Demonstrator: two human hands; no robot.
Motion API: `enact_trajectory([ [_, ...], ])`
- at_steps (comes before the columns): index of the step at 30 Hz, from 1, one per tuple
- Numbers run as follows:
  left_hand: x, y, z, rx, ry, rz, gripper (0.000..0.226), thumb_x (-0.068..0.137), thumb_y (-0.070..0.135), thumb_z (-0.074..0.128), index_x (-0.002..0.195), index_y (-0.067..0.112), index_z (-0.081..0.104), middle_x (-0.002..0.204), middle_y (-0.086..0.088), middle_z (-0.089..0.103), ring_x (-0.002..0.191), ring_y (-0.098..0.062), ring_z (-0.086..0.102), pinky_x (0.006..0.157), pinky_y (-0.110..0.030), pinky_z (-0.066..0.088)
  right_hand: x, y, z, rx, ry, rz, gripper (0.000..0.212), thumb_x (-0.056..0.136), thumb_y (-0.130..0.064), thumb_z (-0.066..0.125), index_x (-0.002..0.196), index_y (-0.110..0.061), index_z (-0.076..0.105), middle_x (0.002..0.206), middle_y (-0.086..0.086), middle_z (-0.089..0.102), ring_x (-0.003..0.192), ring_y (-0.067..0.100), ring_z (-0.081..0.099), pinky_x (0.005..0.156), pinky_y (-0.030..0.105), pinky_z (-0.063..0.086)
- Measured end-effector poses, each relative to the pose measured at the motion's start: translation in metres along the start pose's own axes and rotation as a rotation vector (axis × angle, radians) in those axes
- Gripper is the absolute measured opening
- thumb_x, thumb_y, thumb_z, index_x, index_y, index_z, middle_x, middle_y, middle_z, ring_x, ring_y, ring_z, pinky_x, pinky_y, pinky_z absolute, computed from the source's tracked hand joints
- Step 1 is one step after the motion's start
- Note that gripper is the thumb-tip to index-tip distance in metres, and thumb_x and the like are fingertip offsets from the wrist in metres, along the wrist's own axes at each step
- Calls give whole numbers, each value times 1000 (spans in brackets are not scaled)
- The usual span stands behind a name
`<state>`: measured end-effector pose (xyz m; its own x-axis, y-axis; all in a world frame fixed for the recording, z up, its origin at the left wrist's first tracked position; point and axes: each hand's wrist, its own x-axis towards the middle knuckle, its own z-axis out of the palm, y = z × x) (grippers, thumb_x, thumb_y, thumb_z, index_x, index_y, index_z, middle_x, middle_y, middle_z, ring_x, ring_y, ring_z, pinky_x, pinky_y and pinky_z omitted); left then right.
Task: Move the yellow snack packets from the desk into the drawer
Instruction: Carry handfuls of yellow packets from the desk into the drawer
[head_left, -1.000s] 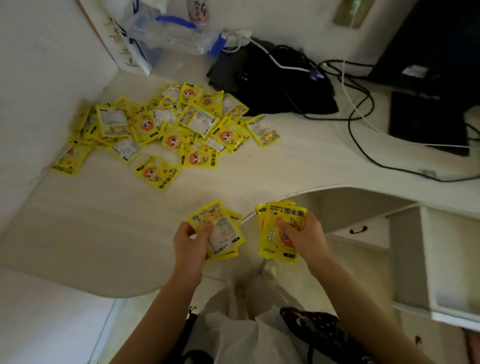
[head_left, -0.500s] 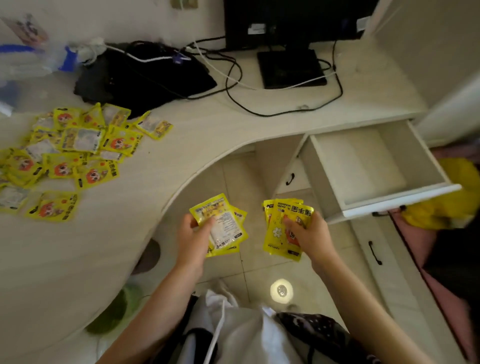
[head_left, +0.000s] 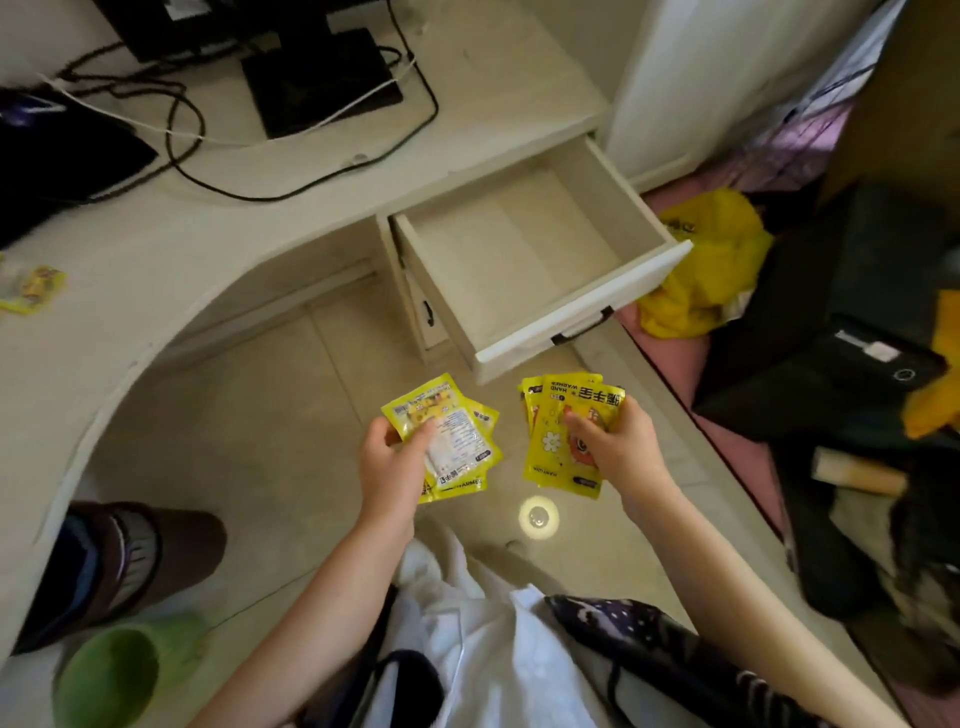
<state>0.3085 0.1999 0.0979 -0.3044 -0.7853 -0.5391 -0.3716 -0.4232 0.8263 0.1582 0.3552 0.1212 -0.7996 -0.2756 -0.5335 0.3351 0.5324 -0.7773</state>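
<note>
Carrying is where the task stands: both hands hold packets above the floor, near the open drawer (head_left: 524, 249), and none has gone in yet. The left hand (head_left: 387, 460) grips a small fan of packets (head_left: 457, 441), thumb on top, their pale printed backs up. The right hand (head_left: 615, 441) pinches a second fan (head_left: 558, 436), bright fronts up with a flower and a cartoon face. Judging from this, the drawer shows only its bare pale bottom, so the drop is still to come. At least one more packet (head_left: 34, 288) lies at the far left on the desk (head_left: 156, 249); how many others remain is out of view.

Each packet is a flat, glossy foil-like pouch, rectangular with sealed edges, thin enough to stack and slide. The drawer is a shallow box of pale wood-grain board with a dark handle (head_left: 582, 327) on its front. Black cables (head_left: 311, 176) loop across the matte, curved-edged desk.
</note>
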Motion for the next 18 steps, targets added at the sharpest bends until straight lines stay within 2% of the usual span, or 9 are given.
enact_trajectory([
  [5,-10,6,53,48,-37,14,16,83,16,70,95,11,62,86,0,69,72,-12,63,63,-25,48,27,7,-42,12,0,22,33,85,-23,70,113,-15,56,103,3,68,82,13,67,58,23,52],
  [9,6,15,82,62,-42,-2,13,81,19,72,90,16,62,86,0,70,75,-14,64,69,-28,51,55,1,-58,0,18,24,37,83,-23,71,115,-14,55,104,2,67,87,15,67,60,24,52],
  [13,31,33,109,55,-33,3,10,83,18,70,87,17,61,83,2,68,71,-11,62,62,-26,45,94,-19,-64,-40,42,12,32,83,-23,72,110,-17,55,104,0,66,92,18,66,76,35,56],
  [15,49,43,122,36,-35,-10,9,84,18,69,87,19,61,84,2,69,74,-12,64,65,-28,47,117,-33,-64,-73,40,0,32,82,-26,72,109,-19,55,104,-1,66,94,19,65,81,38,56],
  [18,79,58,140,24,-16,-28,9,85,18,68,86,18,59,84,0,68,74,-14,63,63,-27,48,154,-55,-58,-104,24,-15,33,81,-28,72,108,-18,56,102,0,67,92,18,66,73,34,55],
])
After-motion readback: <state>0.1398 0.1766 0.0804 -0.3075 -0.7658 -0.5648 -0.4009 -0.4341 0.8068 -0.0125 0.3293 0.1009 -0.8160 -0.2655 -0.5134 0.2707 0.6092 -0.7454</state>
